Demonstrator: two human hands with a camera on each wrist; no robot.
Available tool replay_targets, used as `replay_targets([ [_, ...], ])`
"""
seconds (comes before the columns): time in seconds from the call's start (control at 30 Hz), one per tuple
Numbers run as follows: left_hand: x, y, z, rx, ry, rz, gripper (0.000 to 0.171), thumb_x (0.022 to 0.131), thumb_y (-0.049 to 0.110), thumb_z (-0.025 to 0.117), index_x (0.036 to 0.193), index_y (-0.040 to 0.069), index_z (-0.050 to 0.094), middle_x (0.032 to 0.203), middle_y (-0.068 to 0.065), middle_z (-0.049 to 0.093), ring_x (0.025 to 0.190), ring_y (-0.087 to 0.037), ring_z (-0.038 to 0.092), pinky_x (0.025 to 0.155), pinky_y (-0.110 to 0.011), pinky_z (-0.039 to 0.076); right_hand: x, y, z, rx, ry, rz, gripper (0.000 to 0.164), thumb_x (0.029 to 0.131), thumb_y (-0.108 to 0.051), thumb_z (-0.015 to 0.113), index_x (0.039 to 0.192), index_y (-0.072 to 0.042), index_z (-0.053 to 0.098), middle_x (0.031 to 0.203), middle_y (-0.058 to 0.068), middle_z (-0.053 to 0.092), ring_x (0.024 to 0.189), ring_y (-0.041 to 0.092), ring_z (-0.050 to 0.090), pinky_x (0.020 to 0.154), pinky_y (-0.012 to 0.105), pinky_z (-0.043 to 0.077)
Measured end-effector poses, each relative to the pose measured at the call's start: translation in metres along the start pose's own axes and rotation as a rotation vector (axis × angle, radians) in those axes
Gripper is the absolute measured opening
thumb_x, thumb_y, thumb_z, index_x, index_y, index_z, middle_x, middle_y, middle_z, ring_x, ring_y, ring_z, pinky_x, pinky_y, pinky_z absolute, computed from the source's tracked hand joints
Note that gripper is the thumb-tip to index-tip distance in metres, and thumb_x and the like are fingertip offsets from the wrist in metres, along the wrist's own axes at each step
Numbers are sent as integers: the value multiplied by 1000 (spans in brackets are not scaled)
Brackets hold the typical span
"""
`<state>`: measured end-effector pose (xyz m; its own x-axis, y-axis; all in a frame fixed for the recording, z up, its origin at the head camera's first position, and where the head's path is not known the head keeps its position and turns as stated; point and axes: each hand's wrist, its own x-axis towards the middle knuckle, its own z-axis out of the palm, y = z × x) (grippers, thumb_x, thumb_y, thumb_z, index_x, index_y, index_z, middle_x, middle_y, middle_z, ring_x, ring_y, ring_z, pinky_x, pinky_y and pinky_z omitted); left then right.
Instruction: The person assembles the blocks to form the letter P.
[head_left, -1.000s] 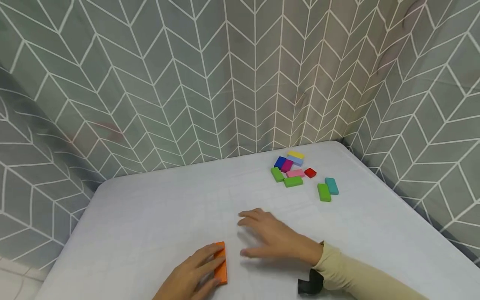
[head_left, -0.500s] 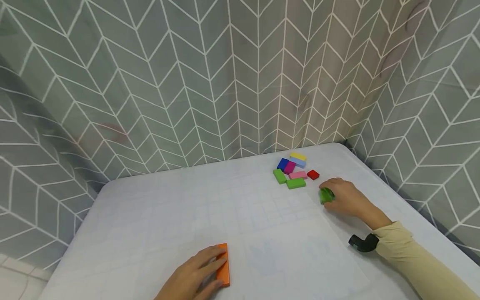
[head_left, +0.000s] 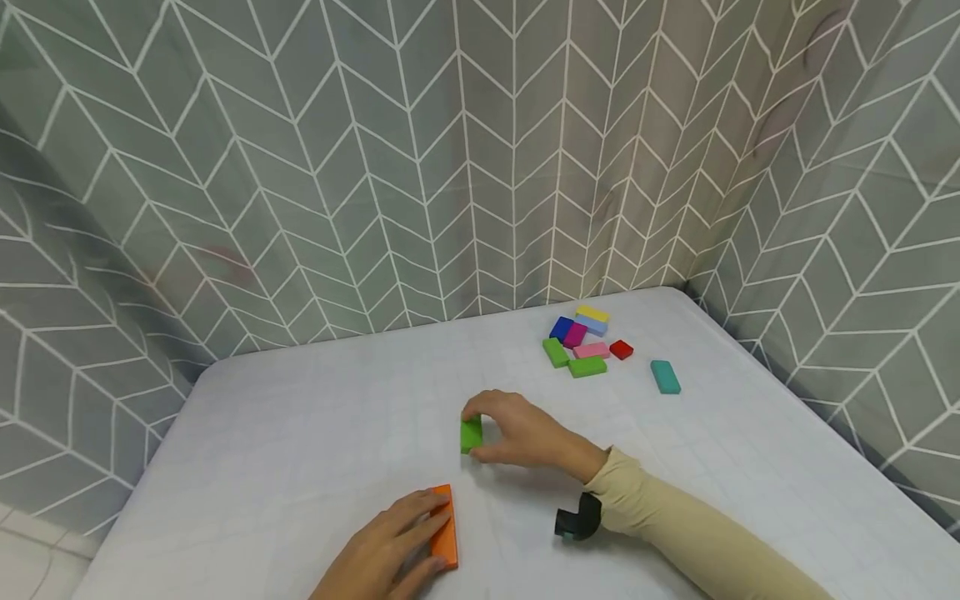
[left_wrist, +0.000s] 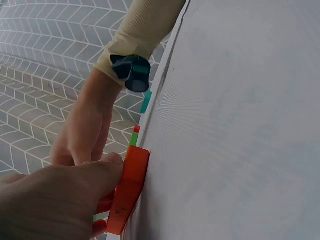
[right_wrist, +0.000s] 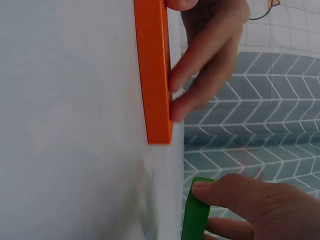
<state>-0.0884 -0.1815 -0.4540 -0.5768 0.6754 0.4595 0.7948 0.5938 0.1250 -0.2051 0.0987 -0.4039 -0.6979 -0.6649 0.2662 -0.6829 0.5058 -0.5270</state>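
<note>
One green block (head_left: 472, 434) was just beyond the orange block (head_left: 447, 540), pinched end to end between the right hand's (head_left: 525, 433) thumb and fingers; likely light, stiff, a bit slippery, not fragile, ends good to grip. Left hand (head_left: 386, 540) rested loosely spread on the orange block, not gripping. White table (head_left: 315, 433) stretched left, far edge well apart; teal block (head_left: 665, 377) lay toward the right edge.

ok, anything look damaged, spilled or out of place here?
Nothing spilled or visibly broken. One oddity: dark marks on the orange block in the left wrist view, too small to read; the green block in the right grip looks plain by comparison.
</note>
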Motion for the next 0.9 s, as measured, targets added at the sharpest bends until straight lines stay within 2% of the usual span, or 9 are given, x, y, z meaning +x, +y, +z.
replay_targets([
  [0.13, 0, 1, -1, -5, -12, -9, 51, 98, 47, 72, 132, 9, 74, 146, 2, 58, 131, -18, 56, 95, -37, 55, 25, -16, 27, 21, -72, -40, 32, 89, -16, 84, 117, -8, 71, 118, 0, 68, 110, 13, 59, 102, 27, 47],
  [0.33, -1, 1, 0, -13, -22, -30, 51, 100, 49, 69, 132, 9, 73, 145, 2, 59, 129, -18, 57, 94, -38, 56, 38, -26, 46, 57, -147, -57, 31, 89, -16, 84, 116, -7, 73, 118, 1, 69, 107, 11, 60, 97, 22, 47],
  [0.53, -2, 0, 4, -28, 38, 30, 50, 97, 44, 74, 130, 7, 74, 143, -1, 60, 126, -19, 59, 88, -36, 57, 34, -24, 52, 75, -168, -92, 26, 89, -12, 82, 114, -7, 75, 117, 1, 71, 107, 9, 61, 97, 21, 47],
  [0.73, 2, -2, 1, -38, 30, 19, 50, 97, 45, 74, 129, 7, 74, 144, 1, 58, 126, -18, 59, 84, -36, 58, 31, -21, 47, 69, -152, -98, 26, 91, -10, 80, 116, -8, 74, 120, 1, 69, 112, 10, 59, 101, 26, 45],
  [0.9, 4, -1, -2, -57, 22, -5, 48, 97, 41, 76, 130, 6, 74, 145, -1, 58, 127, -18, 58, 87, -38, 57, 28, -21, 43, 61, -157, -84, 29, 93, -13, 79, 120, -8, 74, 130, 3, 67, 123, 13, 58, 108, 31, 42],
])
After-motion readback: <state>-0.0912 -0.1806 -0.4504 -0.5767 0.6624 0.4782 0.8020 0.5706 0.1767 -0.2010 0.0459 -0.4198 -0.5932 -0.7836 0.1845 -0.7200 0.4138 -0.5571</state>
